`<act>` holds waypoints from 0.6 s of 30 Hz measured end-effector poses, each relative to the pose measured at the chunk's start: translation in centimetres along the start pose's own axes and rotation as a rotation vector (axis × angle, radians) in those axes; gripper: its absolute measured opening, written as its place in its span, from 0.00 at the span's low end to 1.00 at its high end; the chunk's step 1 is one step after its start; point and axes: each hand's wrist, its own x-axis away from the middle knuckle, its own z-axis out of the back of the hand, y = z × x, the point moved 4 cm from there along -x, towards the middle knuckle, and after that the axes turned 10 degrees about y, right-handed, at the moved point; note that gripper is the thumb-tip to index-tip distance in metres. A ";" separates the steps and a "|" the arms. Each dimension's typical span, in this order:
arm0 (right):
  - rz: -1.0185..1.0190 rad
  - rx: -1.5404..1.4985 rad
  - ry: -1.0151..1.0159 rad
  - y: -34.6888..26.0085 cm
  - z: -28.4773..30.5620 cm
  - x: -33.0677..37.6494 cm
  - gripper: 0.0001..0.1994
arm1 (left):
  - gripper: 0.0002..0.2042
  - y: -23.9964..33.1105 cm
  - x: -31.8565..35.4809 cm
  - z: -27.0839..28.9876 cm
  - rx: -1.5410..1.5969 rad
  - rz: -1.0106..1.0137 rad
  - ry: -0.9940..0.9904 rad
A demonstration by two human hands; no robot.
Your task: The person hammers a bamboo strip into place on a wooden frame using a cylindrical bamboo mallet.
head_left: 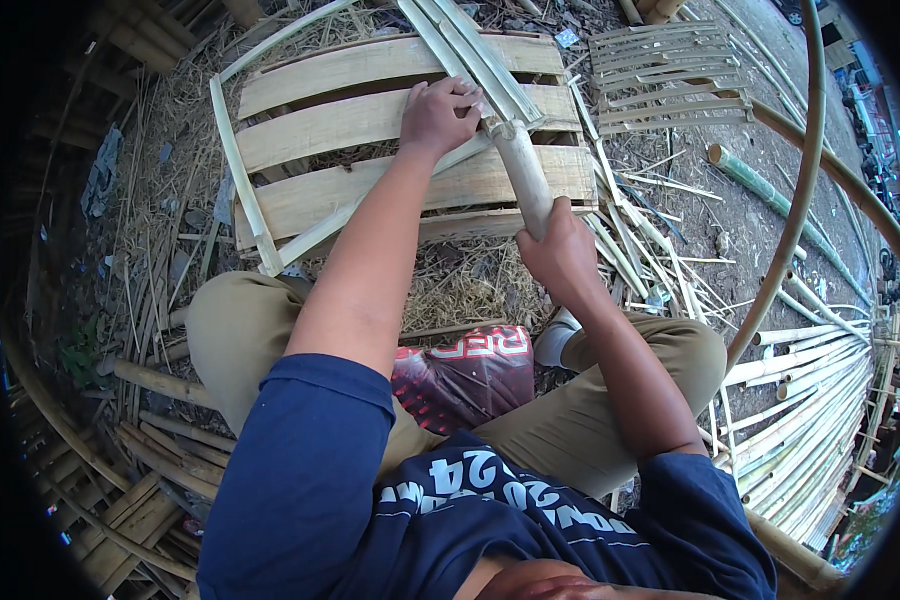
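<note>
I see left hand (438, 115) pressing split bamboo strips (475, 55), right hand (560, 255) clenched on wooden handle (523, 175); a slip could catch left fingers.

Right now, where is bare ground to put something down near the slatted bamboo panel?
The brown dirt patch is nearly bare, between the small woven bamboo mat and the long curved bamboo pole. It is crowded at the pale slatted bamboo panel and at the stacked split bamboo strips. Straw litter covers the ground before the knees.
</note>
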 end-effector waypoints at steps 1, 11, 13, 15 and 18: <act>-0.002 0.002 0.001 0.0 0.1 0.0 0.22 | 0.11 0.1 -0.1 0.0 0.002 0.000 0.000; -0.068 0.003 -0.097 -1.4 0.9 -0.5 0.25 | 0.12 0.0 -0.1 -0.1 0.026 0.085 -0.073; -0.066 -0.007 -0.099 -1.7 1.1 -0.6 0.25 | 0.12 -0.3 -0.1 -0.2 0.026 0.096 -0.083; -0.081 -0.001 -0.102 -1.8 1.2 -0.7 0.26 | 0.12 -0.2 -0.1 -0.2 0.033 0.074 -0.068; -0.091 -0.003 -0.121 -1.9 1.2 -1.0 0.26 | 0.12 -0.2 0.0 -0.3 0.035 0.087 -0.084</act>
